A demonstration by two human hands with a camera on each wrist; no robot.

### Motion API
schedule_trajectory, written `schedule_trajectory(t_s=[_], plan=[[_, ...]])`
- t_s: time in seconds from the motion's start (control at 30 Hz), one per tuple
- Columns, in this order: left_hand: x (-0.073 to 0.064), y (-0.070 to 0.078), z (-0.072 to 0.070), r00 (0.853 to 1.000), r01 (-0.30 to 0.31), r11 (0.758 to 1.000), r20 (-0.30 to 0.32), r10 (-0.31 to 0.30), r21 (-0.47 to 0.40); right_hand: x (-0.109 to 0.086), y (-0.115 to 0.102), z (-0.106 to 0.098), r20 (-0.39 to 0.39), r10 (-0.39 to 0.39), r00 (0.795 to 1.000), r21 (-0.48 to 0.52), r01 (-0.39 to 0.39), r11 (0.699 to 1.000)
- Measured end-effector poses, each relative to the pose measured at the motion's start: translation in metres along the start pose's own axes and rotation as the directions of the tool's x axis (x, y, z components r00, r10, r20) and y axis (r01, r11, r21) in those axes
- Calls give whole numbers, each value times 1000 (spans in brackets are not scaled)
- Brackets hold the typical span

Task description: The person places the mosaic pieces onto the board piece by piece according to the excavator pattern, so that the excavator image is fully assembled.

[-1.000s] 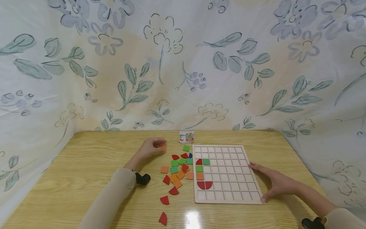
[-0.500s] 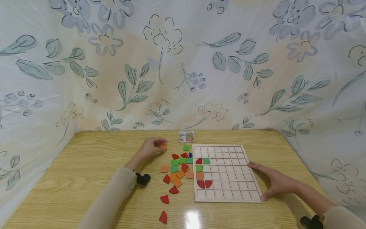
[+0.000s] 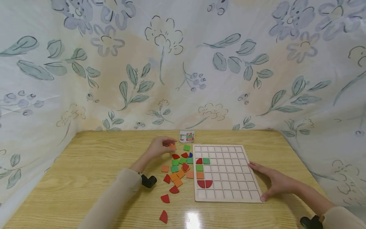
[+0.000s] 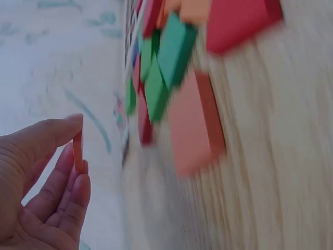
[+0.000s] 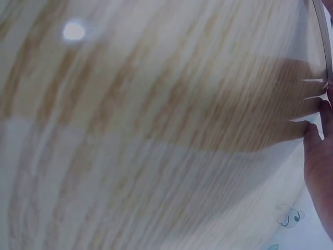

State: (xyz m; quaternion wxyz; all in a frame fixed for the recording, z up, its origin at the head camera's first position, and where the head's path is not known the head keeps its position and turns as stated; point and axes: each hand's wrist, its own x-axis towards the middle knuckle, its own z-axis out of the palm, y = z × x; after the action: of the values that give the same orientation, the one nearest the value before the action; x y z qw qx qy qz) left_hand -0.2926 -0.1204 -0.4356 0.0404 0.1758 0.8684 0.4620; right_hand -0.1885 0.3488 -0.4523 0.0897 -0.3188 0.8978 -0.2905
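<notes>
— What is your left hand (image 3: 159, 146) doing?
— Its fingers (image 4: 47, 133) are pinching an orange tile (image 3: 172, 146) above the desk (image 3: 71, 178), left of the board (image 3: 228, 172). Your right hand (image 3: 276, 181), fingers spread, is touching the board's edge; cells (image 3: 226, 186) are holding three red quadrants (image 3: 201, 184), two green squares (image 3: 199, 168), one orange square (image 3: 200, 175).

Left hand (image 4: 47, 200) pinching an orange tile (image 4: 78, 151), seen edge-on, before pale patterned cloth (image 4: 52, 67); salmon block (image 4: 192, 125) on wood-grain counter (image 4: 270, 156), beside clustered green pieces (image 4: 156, 88).
</notes>
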Motion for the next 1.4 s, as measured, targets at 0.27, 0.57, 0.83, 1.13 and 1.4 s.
schedule_trajectory(t_s=[0.27, 0.57, 0.83, 1.13, 1.4], plan=[[8, 29, 37, 997, -18, 1000, 69, 19, -6, -1, 2, 0, -3, 11, 1000, -27, -11, 1000], [18, 57, 77, 964, -197, 980, 184, 191, 17, 0, 3, 2, 5, 17, 1000, 0, -17, 1000], [31, 74, 110, 954, -185, 979, 253, 158, 86, 0, 4, 2, 8, 30, 1000, 31, -30, 999], [35, 71, 127, 943, -219, 963, 287, 167, 158, -1, 4, 1, 22, 49, 999, 23, -49, 999], [35, 70, 131, 944, -220, 960, 286, 165, 171, -1, 3, 0, 14, 74, 997, -20, -74, 997]])
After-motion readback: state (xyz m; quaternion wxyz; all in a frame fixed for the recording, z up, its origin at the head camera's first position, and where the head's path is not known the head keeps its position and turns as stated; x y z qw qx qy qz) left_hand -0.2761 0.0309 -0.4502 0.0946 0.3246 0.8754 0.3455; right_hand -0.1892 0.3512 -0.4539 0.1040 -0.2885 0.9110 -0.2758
